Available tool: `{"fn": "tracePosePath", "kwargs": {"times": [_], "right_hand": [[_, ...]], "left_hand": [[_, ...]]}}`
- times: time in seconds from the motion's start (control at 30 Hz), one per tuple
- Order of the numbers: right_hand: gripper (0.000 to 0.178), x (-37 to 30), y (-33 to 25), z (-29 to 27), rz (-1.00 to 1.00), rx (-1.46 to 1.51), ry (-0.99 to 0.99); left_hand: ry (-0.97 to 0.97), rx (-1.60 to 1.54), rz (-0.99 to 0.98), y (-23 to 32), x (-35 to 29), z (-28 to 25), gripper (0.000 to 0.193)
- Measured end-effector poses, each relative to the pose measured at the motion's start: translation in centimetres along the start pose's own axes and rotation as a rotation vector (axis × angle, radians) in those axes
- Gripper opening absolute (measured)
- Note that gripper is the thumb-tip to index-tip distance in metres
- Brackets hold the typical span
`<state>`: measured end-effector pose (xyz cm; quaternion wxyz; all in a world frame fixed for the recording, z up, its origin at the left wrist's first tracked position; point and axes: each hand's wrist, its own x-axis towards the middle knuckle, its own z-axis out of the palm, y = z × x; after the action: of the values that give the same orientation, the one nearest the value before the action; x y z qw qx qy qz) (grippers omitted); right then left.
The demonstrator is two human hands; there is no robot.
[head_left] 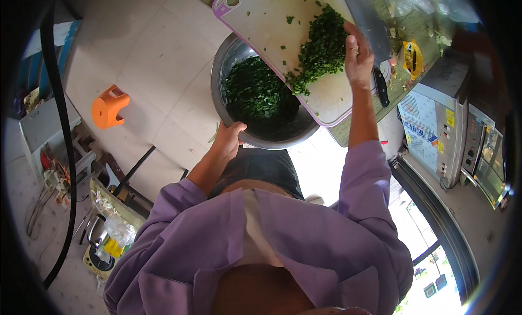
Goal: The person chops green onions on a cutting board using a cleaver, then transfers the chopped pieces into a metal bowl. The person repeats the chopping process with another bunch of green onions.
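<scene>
My left hand [228, 141] is clamped on the rim of the bowl [217, 89], thumb on top and fingers outside, on the side nearest me. That is a good place to steady it, and I would press it up and in toward the desk so no gap opens. The bowl sits off the left edge of the desk [343, 133], its far part hidden under the board; what bears it I cannot tell. Dark cut greens [255, 92] already fill much of it.

The purple-rimmed board [326, 100] lies by the near corner of the desk and juts past the left edge, so its rim overhangs the bowl. A heap of chopped greens [325, 43] runs across it in a band, with the tail right at that rim above the bowl and a few bits scattered toward the far end.

My right hand [359, 59] is beside the heap, on its right flank, fingers stretched, thumb apart, closed around nothing. I judge the step to be pushing the greens over the rim. For that I'd lay the edge of the hand flat on the board, cup the fingers behind the heap and sweep in short strokes, leading with the tail so nothing spills past the bowl, then gather the stray bits.

A broad blade [375, 35] lies just right of my fingers, with a black handle [383, 89] below it; I would move my knuckles leftward only, never back against the steel
</scene>
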<state>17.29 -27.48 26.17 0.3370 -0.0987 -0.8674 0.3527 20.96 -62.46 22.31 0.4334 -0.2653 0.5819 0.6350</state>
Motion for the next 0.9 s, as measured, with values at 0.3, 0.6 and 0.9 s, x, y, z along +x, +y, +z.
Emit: {"fn": "tracePosePath", "kwargs": {"times": [0.3, 0.6, 0.9], "right_hand": [[0.032, -0.5, 0.7, 1.9, 0.059, 0.115, -0.138], [0.033, -8.8, -8.7, 4.4, 0.084, 0.177, -0.297], [0.040, -12.1, -14.9, 3.2, 0.487, 0.229, -0.759]], "left_hand": [[0.011, -0.014, 0.011, -0.3, -0.2, 1.0, 0.038], [-0.027, -0.144, -0.020, 0.1, -0.8, 2.1, 0.039], [-0.105, -0.043, 0.031, -0.1, -1.1, 1.2, 0.046]]}}
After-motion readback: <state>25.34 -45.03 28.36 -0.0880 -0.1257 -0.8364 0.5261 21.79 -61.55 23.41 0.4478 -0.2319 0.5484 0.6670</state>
